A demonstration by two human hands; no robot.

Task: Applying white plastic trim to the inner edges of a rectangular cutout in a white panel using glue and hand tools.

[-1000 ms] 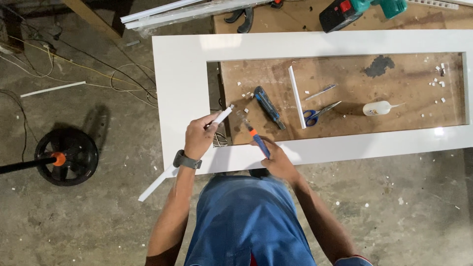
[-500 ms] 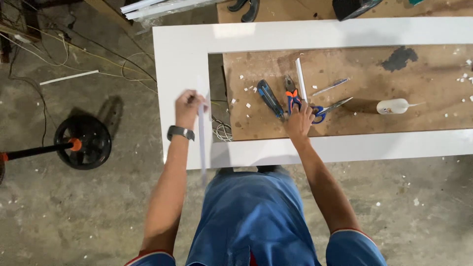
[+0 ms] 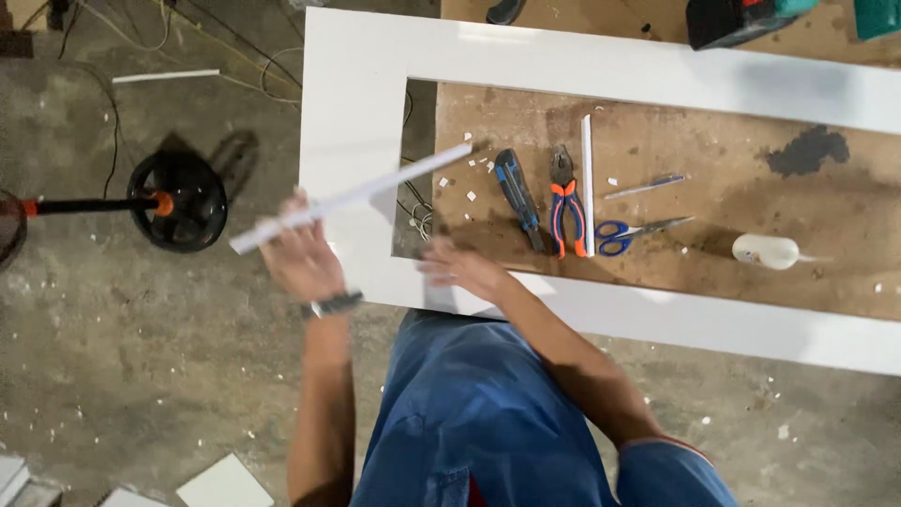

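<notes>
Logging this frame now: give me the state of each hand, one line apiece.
Left hand: closed on a long white strip, held slanting over the white frame.
Right hand: open, flat on the frame's near rail, holding nothing.

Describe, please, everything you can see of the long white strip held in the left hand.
The white strip is long, thin, flat and straight, and looks like plastic or painted trim. It slants from lower left over the concrete floor to upper right, its far end above the opening of the white frame. The left hand grips it near the lower end. It is motion-blurred; no markings show.
</notes>
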